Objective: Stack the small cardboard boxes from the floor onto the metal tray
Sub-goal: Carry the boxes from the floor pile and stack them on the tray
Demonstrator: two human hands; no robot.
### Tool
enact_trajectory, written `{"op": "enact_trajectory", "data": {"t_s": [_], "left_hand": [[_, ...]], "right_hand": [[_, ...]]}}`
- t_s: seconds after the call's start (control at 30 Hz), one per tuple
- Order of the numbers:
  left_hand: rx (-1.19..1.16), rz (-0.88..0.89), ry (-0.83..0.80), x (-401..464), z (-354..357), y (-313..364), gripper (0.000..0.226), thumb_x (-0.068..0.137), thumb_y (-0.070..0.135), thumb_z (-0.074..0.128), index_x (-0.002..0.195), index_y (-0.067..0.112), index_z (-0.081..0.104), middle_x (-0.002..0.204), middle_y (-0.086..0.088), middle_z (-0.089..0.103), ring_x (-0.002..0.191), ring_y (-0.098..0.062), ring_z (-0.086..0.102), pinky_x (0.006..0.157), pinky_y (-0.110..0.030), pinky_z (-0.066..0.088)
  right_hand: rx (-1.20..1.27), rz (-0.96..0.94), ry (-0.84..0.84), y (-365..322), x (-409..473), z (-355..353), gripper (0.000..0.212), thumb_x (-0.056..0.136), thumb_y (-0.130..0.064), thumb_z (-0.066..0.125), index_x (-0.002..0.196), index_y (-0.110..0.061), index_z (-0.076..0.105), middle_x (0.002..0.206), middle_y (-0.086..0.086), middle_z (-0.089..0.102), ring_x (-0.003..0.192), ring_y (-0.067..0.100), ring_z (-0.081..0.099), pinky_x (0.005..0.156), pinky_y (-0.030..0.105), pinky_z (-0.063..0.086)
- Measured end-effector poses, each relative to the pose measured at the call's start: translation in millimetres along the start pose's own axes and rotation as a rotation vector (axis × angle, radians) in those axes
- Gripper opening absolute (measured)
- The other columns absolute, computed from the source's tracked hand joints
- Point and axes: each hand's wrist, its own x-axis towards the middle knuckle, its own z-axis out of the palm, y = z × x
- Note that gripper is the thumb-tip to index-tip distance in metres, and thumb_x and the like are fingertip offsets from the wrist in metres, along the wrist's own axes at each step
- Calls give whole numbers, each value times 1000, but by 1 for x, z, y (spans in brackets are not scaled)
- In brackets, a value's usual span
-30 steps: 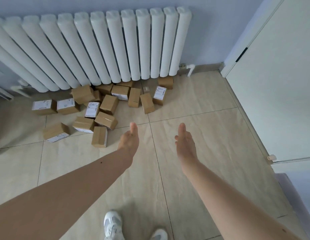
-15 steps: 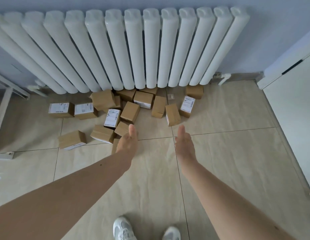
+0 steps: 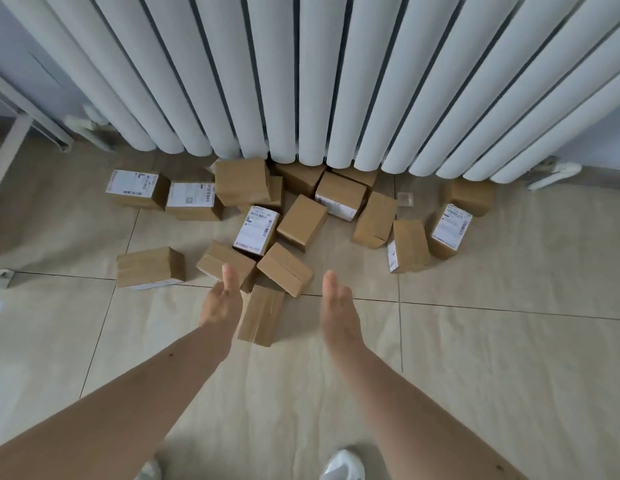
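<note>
We reached over the boxes [image 3: 294,220], holding nothing.
Left hand [image 3: 221,301] and right hand [image 3: 339,311] stayed unclenched; the radiator [image 3: 301,74] stood behind.

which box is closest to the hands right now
The plain brown box lying lengthwise between the left hand and right hand, label-free and nearest the person. The other boxes sit farther back toward the radiator.

Left hand [image 3: 222,299] and right hand [image 3: 338,306] reach, fingers straight, toward scattered cardboard boxes [image 3: 284,268] below a radiator [image 3: 301,74].
</note>
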Motion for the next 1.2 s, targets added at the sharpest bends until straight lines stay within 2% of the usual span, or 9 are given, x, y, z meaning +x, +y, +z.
{"op": "enact_trajectory", "data": {"t_s": [0.1,0.27,0.43,0.6,0.8,0.9,0.97,1.07,1.2], "left_hand": [[46,11,-40,44,2,-25,73,103,61,18,150,11,42,148,-10,46,124,-28,44,106,-41,32],[157,63,-125,108,16,-60,66,107,50,21,147,1,42,151,-21,44,139,-37,41,108,-41,35],[182,73,-220,157,31,-100,64,108,49,19,151,5,38,156,-16,39,144,-32,36,111,-37,32],[159,-22,-283,187,41,-129,68,103,61,14,156,22,33,162,0,31,151,-24,24,121,-43,15],[142,-96,-316,194,50,-146,75,97,72,15,153,28,38,159,0,38,147,-28,32,121,-50,24],[144,-85,-302,192,49,-151,74,98,70,16,152,24,39,155,-3,41,144,-28,35,119,-47,26],[126,-56,-286,184,47,-147,70,101,65,19,149,21,43,150,-4,46,137,-26,41,110,-42,31],[71,17,-243,165,45,-134,59,104,57,28,138,16,52,131,-4,55,114,-21,49,92,-35,33],[7,99,-192,134,40,-115,38,104,45,43,115,13,61,103,0,62,90,-14,55,67,-24,37]], "right_hand": [[-8,27,-5,27,27,41,69,104,-58,27,136,1,45,136,23,52,124,39,50,101,45,40],[-1,136,-18,65,77,107,70,104,-59,23,144,-4,40,136,11,50,123,30,50,90,33,36],[-5,202,-32,101,111,158,74,102,-65,21,150,-10,38,150,12,45,137,32,44,107,38,35],[-3,218,-74,126,128,183,73,103,-63,20,151,-12,37,153,12,44,139,32,42,110,39,34],[47,245,-56,144,139,192,72,103,-63,22,151,-10,33,149,12,46,134,33,46,112,44,38],[105,279,-41,146,133,190,71,102,-62,28,148,-9,35,141,11,51,127,31,50,104,39,41],[129,296,-21,139,127,184,70,102,-61,31,148,-8,35,134,10,52,120,30,51,97,37,41],[144,316,40,124,116,171,71,100,-63,37,145,-7,35,137,14,52,123,33,52,103,42,44],[129,304,124,101,95,148,72,97,-67,41,138,-8,36,133,16,53,118,35,55,102,47,47]]}}
